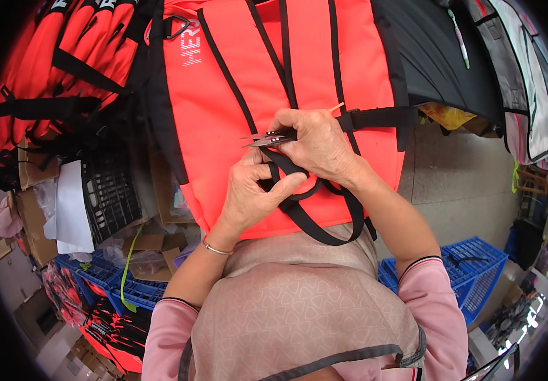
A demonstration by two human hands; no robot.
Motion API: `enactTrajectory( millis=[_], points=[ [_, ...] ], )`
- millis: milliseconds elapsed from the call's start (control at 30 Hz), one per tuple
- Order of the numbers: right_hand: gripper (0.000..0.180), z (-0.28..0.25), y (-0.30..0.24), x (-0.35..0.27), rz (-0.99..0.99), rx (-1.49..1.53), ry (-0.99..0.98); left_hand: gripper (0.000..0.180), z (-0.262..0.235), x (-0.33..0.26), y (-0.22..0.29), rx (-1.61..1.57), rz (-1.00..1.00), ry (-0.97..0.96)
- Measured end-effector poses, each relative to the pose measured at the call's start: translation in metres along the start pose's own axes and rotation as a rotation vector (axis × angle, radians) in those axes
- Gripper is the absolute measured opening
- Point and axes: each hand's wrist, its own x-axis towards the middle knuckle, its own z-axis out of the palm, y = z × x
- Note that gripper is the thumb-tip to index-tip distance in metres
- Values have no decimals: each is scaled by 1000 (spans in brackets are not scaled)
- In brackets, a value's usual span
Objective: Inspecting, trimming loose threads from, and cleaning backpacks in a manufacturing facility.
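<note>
A bright coral-red backpack [223, 98] with black edging and two shoulder straps lies in front of me, its lower end against my apron [299, 305]. My right hand [318, 143] is closed around small thread snips [274, 138]; their pointed blades face left. Just below, my left hand [248, 190] grips black webbing strap [287, 165] between thumb and fingers, close under the blades. A loop of that webbing hangs over the pack's lower edge. On the right, a black buckle [348, 120] joins a side strap to the pack.
Several red-and-black bags [52, 70] are heaped at the far left. Below them stand a black crate [109, 197], white sheets [74, 209] and cardboard boxes. Blue plastic crates [471, 273] flank me. A black-covered surface [445, 57] and grey bags [521, 82] are at the far right.
</note>
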Motion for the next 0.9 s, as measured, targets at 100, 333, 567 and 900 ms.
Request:
enactTrajectory(
  millis=[100,333,567,900],
  points=[
    [12,0,-3,-6,5,133,130,24,4,-4,-3,54,-3,27],
    [18,-31,-23,-73,-61,15,286,28,7,-4,-4,11,-23,60],
    [20,-8,-17,-95,-192,-411,324,34,5,0,-2,-27,-80,23],
    [17,0,-20,-85,-270,-640,180,41,-14,10,-5,-249,-264,-152]
  ],
)
